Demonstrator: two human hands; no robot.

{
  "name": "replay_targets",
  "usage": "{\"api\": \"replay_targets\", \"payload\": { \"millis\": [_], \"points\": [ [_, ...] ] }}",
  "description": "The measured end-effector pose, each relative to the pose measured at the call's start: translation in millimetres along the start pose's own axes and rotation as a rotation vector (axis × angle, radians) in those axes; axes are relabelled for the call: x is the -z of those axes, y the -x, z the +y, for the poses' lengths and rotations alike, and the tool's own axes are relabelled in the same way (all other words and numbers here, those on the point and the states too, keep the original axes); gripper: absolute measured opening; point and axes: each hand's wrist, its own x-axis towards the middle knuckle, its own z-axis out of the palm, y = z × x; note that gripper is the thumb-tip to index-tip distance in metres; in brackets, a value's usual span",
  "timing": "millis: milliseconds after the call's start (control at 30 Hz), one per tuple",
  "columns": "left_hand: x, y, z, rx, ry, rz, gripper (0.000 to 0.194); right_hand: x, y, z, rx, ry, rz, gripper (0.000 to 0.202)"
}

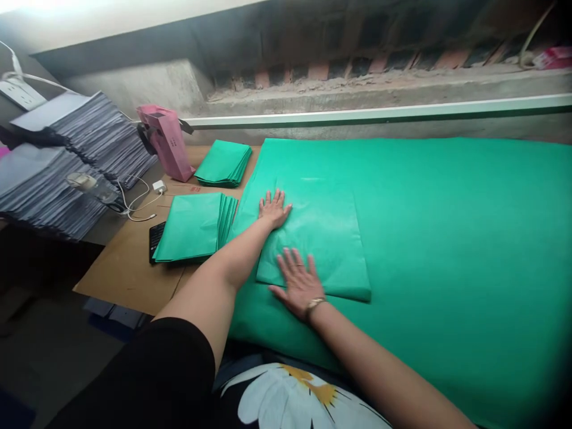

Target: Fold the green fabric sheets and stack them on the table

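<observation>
A folded green sheet [330, 250] lies flat on a large spread of the same green sheeting [447, 226]. My left hand [274, 210] rests palm down near the folded piece's far left corner, its fingers spread. Closer to me, my right hand [299, 283] lies open over the near edge of the folded piece, slightly blurred at the fingers. Neither hand grips anything. A bracelet circles my right wrist. To the left of my left arm is a fanned stack of folded green sheets [192, 226], partly on top of a black keyboard [156, 235].
Behind that stack sits a second green stack [223, 162], beside a pink paper bag [167, 143]. Brown cardboard [129, 268] covers the table's left part. Tall piles of grey sheets [96, 131], a white charger with cable [159, 186] and a power strip [20, 92] stand at far left.
</observation>
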Motion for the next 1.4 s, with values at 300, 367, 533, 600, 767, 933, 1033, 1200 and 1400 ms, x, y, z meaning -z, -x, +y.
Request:
{"api": "replay_targets", "payload": {
  "millis": [300,367,533,600,767,933,1033,1200,1400],
  "points": [
    [-1.1,153.6,58.4,-0.802,0.043,-0.279,0.080,11.4,109.0,109.4,-0.464,0.316,0.023,0.080],
    [-3.9,203.7,46.8,-0.845,0.066,-0.269,0.085,8.9,107.2,105.7,-0.451,0.293,0.064,0.082],
    [10.1,236.6,-24.7,-0.489,0.064,-0.197,0.074,0.2,105.8,110.2,-0.397,0.208,0.203,0.091],
    [17.1,228.8,-44.6,-0.467,0.078,-0.176,0.072,-2.9,107.1,115.4,-0.384,0.193,0.227,0.094],
    [27.1,200.5,-61.5,-0.726,0.162,-0.216,0.056,-10.9,106.6,122.2,-0.344,0.193,0.289,0.094],
    [25.6,127.8,-57.9,-0.684,0.195,-0.136,0.056,-20.7,109.3,136.4,-0.251,0.247,0.362,0.087],
    [23.4,94.4,-51.3,-0.588,0.297,-0.048,0.042,-15.4,118.3,163.3,-0.061,0.266,0.380,0.078],
    [3.8,151.3,-50.2,-0.571,0.219,0.011,0.039,8.5,124.2,193.5,-0.028,0.192,0.541,0.072],
    [-6.3,240.5,-46.4,-0.551,0.134,0.048,0.044,12.8,106.7,179.4,0.207,0.031,0.298,0.046]
  ]
}}
